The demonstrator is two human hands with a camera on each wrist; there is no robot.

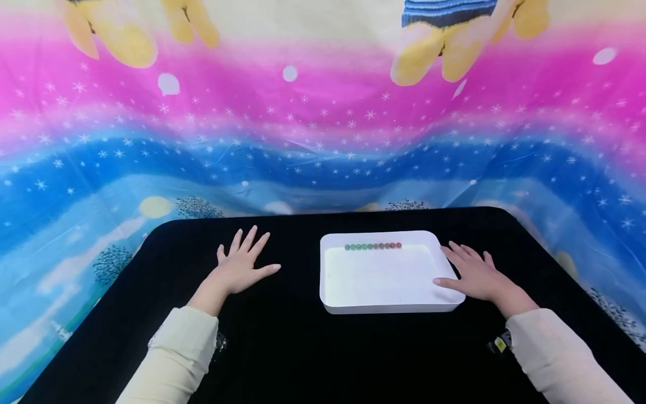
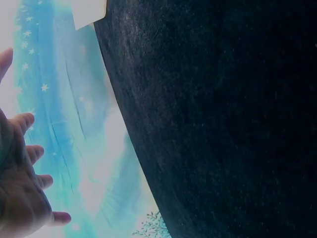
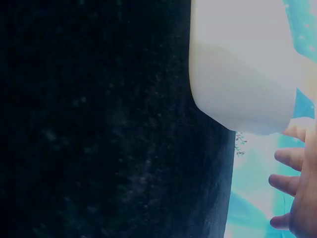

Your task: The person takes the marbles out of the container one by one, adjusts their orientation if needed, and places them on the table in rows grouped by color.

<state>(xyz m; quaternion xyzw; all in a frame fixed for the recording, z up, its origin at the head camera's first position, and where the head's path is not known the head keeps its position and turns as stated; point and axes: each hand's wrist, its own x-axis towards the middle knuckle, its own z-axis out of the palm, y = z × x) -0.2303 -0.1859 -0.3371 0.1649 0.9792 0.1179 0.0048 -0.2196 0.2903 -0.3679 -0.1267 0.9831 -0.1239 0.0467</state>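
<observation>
A white rectangular tray (image 1: 388, 310) sits on the black table, right of the middle. Along its far inner side runs a straight row of small round beads (image 1: 373, 246), green on the left and reddish on the right. My right hand (image 1: 476, 275) is spread at the tray's right side, its thumb and fingers overlapping the rim in the head view. To the left of the tray, my left hand (image 1: 239, 269) is held over the table with fingers spread and nothing in it. The right wrist view shows the tray's outer wall (image 3: 242, 79) beside the right fingers (image 3: 287, 158).
The black table (image 1: 303, 353) has rounded far corners. Behind and around it hangs a pink and blue curtain (image 1: 303, 134) printed with snowflakes and trees. Both forearms wear light sleeves (image 1: 174, 348), with a dark wrist device (image 1: 499, 343) under the right one.
</observation>
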